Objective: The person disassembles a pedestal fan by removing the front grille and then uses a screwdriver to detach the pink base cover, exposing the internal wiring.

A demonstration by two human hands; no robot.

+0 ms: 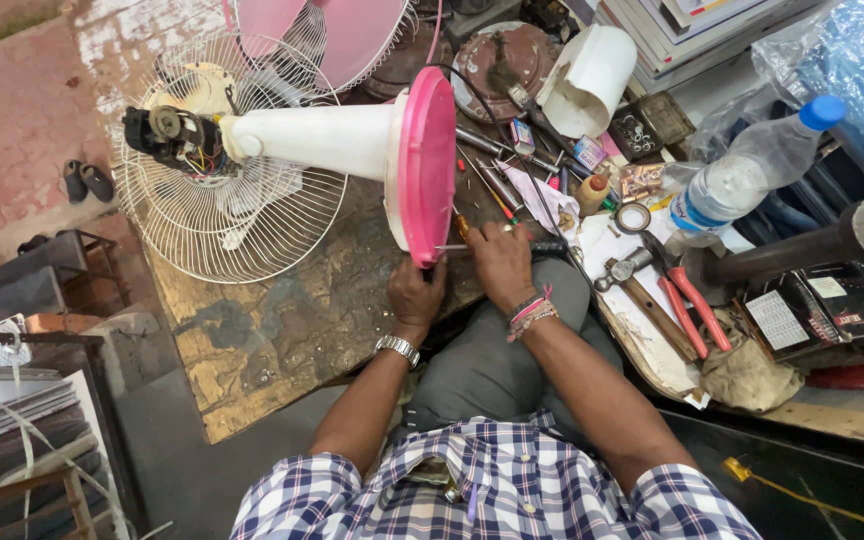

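Note:
A table fan lies on its side on the workbench [282, 330]: a pink round base [425, 165], a white cone-shaped stand [317, 140] and a bare motor with wires [174, 135]. My left hand [416, 297], with a wristwatch, grips the base's lower edge. My right hand [500, 262], with thread bracelets, holds a thin screwdriver [457, 245] whose metal shaft points at the base's underside. A black cable runs past this hand.
A white wire fan guard [227, 215] lies behind the motor, pink blades [352, 35] above. To the right are a hammer [642, 290], red-handled pliers [687, 300], a water bottle [742, 180], a tape roll [633, 217], loose tools and a thick metal pipe [832, 245].

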